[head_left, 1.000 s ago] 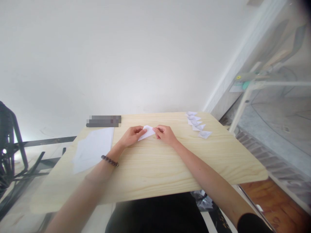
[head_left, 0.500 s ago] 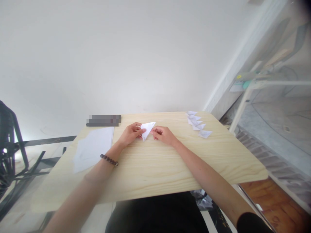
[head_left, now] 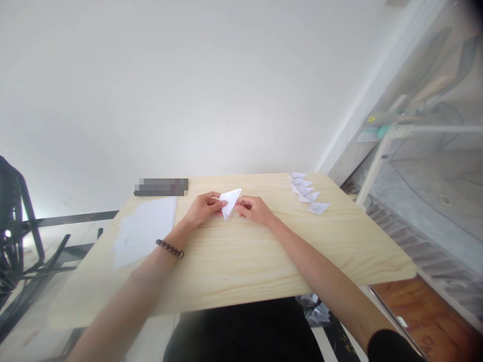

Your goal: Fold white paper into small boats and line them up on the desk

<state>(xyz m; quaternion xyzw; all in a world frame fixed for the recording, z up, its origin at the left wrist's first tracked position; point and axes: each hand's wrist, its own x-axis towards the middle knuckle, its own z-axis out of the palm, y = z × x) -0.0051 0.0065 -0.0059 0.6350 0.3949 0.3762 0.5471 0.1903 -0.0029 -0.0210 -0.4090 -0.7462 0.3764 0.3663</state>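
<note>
In the head view, the left hand (head_left: 202,208) has its grip closed on a small folded white paper (head_left: 230,201), thumb on top and fingers partly hidden beneath. The paper is near the middle of the table (head_left: 226,266), tilted, with one sharp corner pointing up and to the right and another down toward the person. The right hand (head_left: 256,210) is just beside the paper's right edge, its grip narrow, fingers curled and thumb near the fingertips; at this size I cannot tell whether it pinches the paper or only sits next to it.

A dark beaded bracelet (head_left: 169,248) circles the left wrist. Beyond that arm, loose white sheets (head_left: 147,223) overlap on the table's left side, with a dark, pixelated object (head_left: 161,187) behind them. Toward the far right corner, small folded white pieces (head_left: 303,190) lie in a slanting row, well apart from the right hand.
</note>
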